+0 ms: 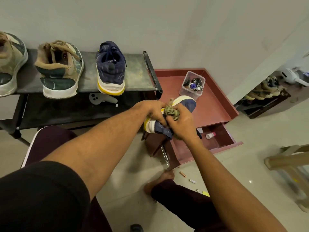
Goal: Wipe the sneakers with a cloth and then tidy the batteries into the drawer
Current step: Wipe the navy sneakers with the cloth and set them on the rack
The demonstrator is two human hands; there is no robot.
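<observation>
Beyond the hands, a clear plastic box (192, 84) stands on a red-brown cabinet top (215, 104). Just right of them the red-brown drawer (224, 143) hangs open, a small white bottle (210, 135) inside. Below them, a copper-coloured battery (182, 174) and a white battery (192, 181) lie on the floor. The left hand (153, 111) curls round a navy sneaker with white-and-yellow sole (188, 103). The right hand (181, 126) bunches an olive-brown crumpled cloth (171, 111) against it.

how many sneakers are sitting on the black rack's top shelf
3: a cropped tan-and-green sneaker at the frame's left edge, a whole tan-and-green sneaker beside it, and a navy sneaker rightmost. More may lie beyond the left edge.
</observation>
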